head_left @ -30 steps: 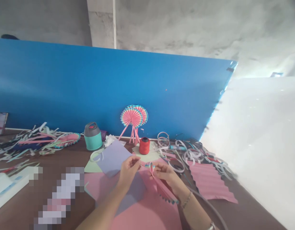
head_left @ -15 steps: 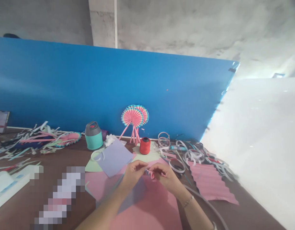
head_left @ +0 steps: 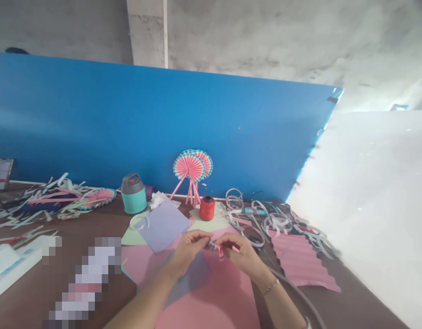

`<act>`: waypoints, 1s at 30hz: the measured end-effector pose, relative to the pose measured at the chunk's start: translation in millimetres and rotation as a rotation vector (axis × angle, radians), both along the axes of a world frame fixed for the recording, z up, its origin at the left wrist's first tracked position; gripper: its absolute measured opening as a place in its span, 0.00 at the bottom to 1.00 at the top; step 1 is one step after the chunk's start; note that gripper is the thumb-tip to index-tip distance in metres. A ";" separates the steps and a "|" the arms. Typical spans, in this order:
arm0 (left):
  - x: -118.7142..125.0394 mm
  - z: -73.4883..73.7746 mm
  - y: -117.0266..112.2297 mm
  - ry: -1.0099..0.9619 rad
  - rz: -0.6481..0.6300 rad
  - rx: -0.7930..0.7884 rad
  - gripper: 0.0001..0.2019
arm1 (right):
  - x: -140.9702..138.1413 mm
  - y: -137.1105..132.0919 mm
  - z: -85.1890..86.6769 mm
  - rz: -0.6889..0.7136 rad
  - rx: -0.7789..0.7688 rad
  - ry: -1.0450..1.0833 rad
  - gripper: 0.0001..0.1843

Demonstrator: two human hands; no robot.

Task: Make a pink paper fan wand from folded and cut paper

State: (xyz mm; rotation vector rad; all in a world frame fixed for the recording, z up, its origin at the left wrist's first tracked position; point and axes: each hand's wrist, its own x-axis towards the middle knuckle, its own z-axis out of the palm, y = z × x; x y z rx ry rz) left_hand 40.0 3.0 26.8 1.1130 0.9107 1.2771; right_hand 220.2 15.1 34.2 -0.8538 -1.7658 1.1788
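Above the pink paper sheets (head_left: 227,292), both my hands pinch a small pleated piece of pink paper (head_left: 219,249) with a bluish edge. My left hand (head_left: 192,249) is closed on its left end, thumb against fingertips. From the other side my right hand (head_left: 238,253), with a bracelet at the wrist, is closed on it too; part of the paper is hidden by the fingers. Just beyond the hands stands a red spool of thread (head_left: 207,209). A lilac paper sheet (head_left: 164,224) lies left of it.
Round pink pleated paper fans (head_left: 189,168) lean on the blue partition (head_left: 128,114). A teal-and-grey device (head_left: 134,196) stands left of them. Paper strips (head_left: 279,221) and a pleated pink sheet (head_left: 301,260) lie at right. More strips (head_left: 56,196) and a phone (head_left: 2,173) are far left.
My right hand has shifted slightly, and a little more of the pleated pink paper shows between the hands. Both hands keep their pinch; the other things have stayed put.
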 end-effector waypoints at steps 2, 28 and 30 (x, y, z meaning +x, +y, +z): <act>-0.7 1.6 -0.9 -0.005 -0.001 -0.007 0.13 | -0.3 -0.2 0.1 -0.004 0.016 -0.005 0.07; -3.1 1.7 0.1 0.001 -0.041 -0.073 0.12 | 3.6 -1.2 1.4 0.038 -0.133 0.038 0.06; -3.6 0.6 0.1 -0.006 -0.055 -0.076 0.11 | 2.8 -1.8 2.3 0.019 -0.146 0.037 0.06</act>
